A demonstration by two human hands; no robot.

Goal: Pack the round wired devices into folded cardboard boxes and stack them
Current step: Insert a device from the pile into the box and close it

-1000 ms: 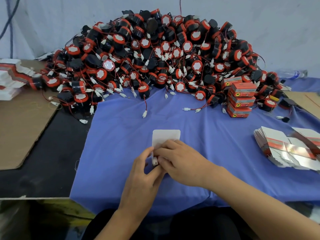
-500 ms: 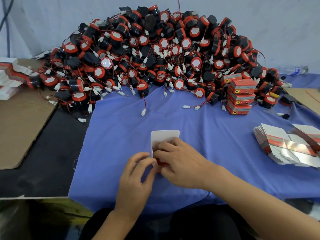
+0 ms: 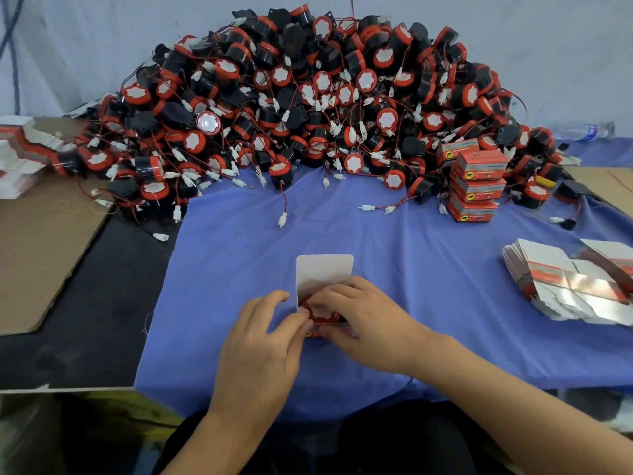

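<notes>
Two hands meet over one cardboard box (image 3: 323, 273) at the near middle of the blue cloth (image 3: 394, 241), and in the head view that is where we find the work. The box sits with its mouth turned up toward us. Its white lid flap is open and reaches away from the person, toward the pile. We cannot tell the body's long axis, because the hands cover most of it.

A round device (image 3: 321, 313) lies in the mouth with its red-rimmed white face pointing up. The left hand (image 3: 260, 341) is half curled, and its thumb and forefinger pinch the box's left edge. The right hand (image 3: 370, 323) clasps the box from the right, with bent fingers laid across the device's face and the thumb on the near wall.

Beyond them a big pile of devices (image 3: 308, 108) heaps against the wall, its wires and white plugs trailing onto the cloth. At the pile's right foot stands a stack of closed boxes (image 3: 476, 186). Flat unfolded boxes (image 3: 565, 286) lie fanned at the right edge, well apart from the hands. More flat cartons (image 3: 20, 156) sit far left, above a brown cardboard sheet (image 3: 41, 241).
</notes>
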